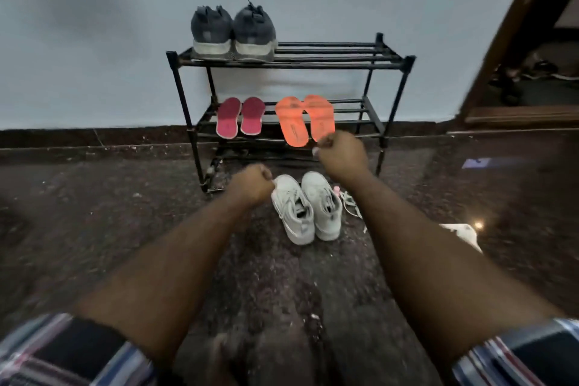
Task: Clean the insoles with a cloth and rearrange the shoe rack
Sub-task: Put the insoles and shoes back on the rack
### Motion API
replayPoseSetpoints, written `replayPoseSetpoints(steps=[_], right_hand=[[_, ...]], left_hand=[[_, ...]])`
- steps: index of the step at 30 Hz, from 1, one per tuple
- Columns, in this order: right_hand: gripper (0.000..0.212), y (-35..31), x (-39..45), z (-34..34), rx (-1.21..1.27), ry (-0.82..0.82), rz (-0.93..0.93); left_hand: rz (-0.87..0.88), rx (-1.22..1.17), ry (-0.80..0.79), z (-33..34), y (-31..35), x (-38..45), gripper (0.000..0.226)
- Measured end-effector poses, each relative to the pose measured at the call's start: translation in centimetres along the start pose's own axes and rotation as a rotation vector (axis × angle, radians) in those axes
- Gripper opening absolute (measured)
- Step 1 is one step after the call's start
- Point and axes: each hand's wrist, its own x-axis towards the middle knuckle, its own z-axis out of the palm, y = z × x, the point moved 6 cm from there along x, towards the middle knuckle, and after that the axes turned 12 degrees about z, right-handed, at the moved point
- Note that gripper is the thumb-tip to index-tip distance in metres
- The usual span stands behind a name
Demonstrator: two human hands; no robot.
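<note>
A black metal shoe rack (pixel 388 64) stands against the pale wall. Its middle shelf carries a pair of pink insoles (pixel 239 117) on the left and a pair of orange insoles (pixel 302 119) on the right. My right hand (pixel 343 155) is curled into a fist just in front of the near tip of the right orange insole and covers it; no hold on it shows. My left hand (pixel 250 186) is also a fist, its knuckles at the toe of the left white sneaker (pixel 294 210) on the floor. A white cloth (pixel 462 233) lies on the floor to the right.
Dark grey sneakers (pixel 233 33) sit on the left of the top shelf; the right part holds nothing. A small white and pink item (pixel 349 200) lies right of the white sneakers. The floor is dark speckled stone. A wooden door frame (pixel 513 37) rises at the right.
</note>
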Motion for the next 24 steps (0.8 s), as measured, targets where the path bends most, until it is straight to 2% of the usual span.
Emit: replayPoseSetpoints(steps=[2,5,9,13,18,21,24], right_hand=[[0.02,4.6,-3.8,1.6,-0.1,-0.071,0.092],[0.029,8.0,-7.4,4.1,-0.214,-0.167,0.147],[0.04,8.5,-9.4,7.4,-0.389,-0.292,0.059],[0.045,7.9,-8.0,11.5,-0.428,-0.381,-0.02],[0.071,9.0,-5.6,16.0,-0.532,-0.468,-0.016],[0.065,9.7,-5.5,16.2,-0.543,-0.409,-0.097],[0.043,10.0,-6.9,15.3,-0.396,-0.398,-0.149]], left_hand=[[0.0,-0.006,-0.098,4.1,-0.4,-3.9,0.024],[-0.006,-0.071,-0.148,7.6,-0.7,-7.7,0.031],[-0.076,-0.132,-0.121,10.1,-2.7,-9.4,0.033],[-0.118,-0.224,-0.057,11.3,-5.5,-8.9,0.032],[-0.175,-0.318,-0.05,13.4,-9.0,-7.5,0.036],[-0.192,-0.392,-0.024,13.9,-9.6,-6.3,0.039],[-0.189,-0.44,0.046,13.6,-8.9,-5.7,0.043]])
